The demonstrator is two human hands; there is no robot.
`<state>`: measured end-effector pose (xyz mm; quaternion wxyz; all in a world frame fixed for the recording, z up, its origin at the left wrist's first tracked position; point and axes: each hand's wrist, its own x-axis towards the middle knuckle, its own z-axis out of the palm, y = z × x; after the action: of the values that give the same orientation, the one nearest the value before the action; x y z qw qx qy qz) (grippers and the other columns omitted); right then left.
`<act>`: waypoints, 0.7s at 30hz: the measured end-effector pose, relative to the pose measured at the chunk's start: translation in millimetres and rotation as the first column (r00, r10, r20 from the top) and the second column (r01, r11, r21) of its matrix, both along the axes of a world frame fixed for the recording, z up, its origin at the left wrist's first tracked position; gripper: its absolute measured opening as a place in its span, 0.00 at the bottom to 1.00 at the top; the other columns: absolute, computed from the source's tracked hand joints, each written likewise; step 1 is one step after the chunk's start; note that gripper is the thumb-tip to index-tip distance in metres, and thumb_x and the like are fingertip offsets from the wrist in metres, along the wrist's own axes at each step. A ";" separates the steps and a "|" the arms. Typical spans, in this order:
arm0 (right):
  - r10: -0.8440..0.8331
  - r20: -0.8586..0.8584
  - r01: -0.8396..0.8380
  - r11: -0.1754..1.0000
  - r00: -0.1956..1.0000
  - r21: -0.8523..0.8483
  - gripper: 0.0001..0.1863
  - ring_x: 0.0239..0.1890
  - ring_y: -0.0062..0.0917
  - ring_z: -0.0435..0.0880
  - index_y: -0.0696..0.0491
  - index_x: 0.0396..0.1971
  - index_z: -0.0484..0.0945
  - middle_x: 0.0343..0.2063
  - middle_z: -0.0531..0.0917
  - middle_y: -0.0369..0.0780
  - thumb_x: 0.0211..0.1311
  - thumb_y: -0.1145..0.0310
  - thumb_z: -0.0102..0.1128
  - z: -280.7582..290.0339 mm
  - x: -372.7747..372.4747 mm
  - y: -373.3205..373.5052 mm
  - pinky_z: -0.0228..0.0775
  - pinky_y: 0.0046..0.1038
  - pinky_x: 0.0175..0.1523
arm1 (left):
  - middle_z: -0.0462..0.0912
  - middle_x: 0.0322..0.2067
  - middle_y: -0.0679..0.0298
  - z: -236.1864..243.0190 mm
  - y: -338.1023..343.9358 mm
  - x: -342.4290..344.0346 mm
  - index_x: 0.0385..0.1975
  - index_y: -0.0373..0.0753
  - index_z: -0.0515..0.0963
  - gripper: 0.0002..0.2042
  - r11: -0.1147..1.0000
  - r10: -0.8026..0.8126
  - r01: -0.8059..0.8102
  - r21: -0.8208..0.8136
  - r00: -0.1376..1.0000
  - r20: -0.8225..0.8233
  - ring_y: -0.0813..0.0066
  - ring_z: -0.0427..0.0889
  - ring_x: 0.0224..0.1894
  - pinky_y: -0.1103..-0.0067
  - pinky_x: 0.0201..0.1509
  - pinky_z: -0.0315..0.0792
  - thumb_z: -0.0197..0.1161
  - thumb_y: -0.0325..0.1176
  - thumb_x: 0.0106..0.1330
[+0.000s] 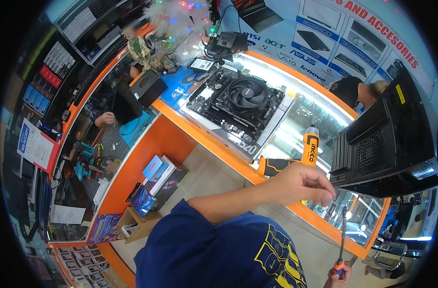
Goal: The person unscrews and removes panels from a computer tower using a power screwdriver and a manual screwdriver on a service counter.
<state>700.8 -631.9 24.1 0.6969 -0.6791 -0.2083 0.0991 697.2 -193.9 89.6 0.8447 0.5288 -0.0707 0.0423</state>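
My left hand [309, 186] is raised over the counter's front edge, thumb and fingers drawn together; what they pinch, if anything, is too small to make out. At the lower right my right hand [338, 276] is closed around the orange and blue handle of a screwdriver [342, 245]. Its shaft points up, its tip a little right of my left fingertips. Just beyond my left hand lies a yellow and black cordless drill [309, 149] on the glass. A black computer case [377, 144] stands tilted at the right. A motherboard [219, 105] with a round black CPU fan [247, 93] rests on its box.
The glass counter [300, 120] has an orange edge. A black cardboard box [148, 89], a power adapter [228, 42] and cables sit toward its far left. Another person's hand [105, 119] shows at the left counter; a person [355, 93] is behind the case. Boxes [159, 170] stand below the counter.
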 end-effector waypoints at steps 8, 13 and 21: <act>0.053 -0.035 -0.060 0.972 0.998 -0.225 0.28 0.34 0.23 0.76 0.60 0.54 0.75 0.41 0.81 0.44 0.60 0.59 0.73 13.5 11.6 40.4 0.69 0.24 0.41 | 0.87 0.40 0.58 14.7 44.4 -38.3 0.43 0.31 0.83 0.08 0.999 -0.039 0.038 0.018 0.998 0.057 0.75 0.86 0.44 0.79 0.51 0.80 0.66 0.26 0.67; 0.095 0.280 -0.019 0.965 0.955 -0.263 0.22 0.25 0.19 0.71 0.56 0.35 0.78 0.27 0.75 0.33 0.57 0.52 0.73 12.8 28.6 83.1 0.62 0.22 0.30 | 0.87 0.38 0.46 17.5 62.0 -39.4 0.36 0.26 0.83 0.05 0.988 -0.065 0.049 -0.148 0.992 -0.104 0.63 0.89 0.41 0.75 0.46 0.84 0.67 0.21 0.63; -0.057 0.221 0.135 0.925 0.974 -0.356 0.24 0.30 0.29 0.79 0.57 0.36 0.83 0.28 0.80 0.41 0.40 0.61 0.82 29.0 2.3 63.4 0.69 0.29 0.35 | 0.89 0.33 0.57 25.1 61.5 -15.4 0.36 0.30 0.86 0.06 0.872 -0.074 -0.004 0.490 0.987 0.141 0.74 0.88 0.37 0.81 0.42 0.81 0.70 0.22 0.61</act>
<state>703.2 -568.6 53.1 0.5355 -0.8138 -0.2237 0.0309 681.7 -132.5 114.7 0.6764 0.7186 -0.1540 0.0487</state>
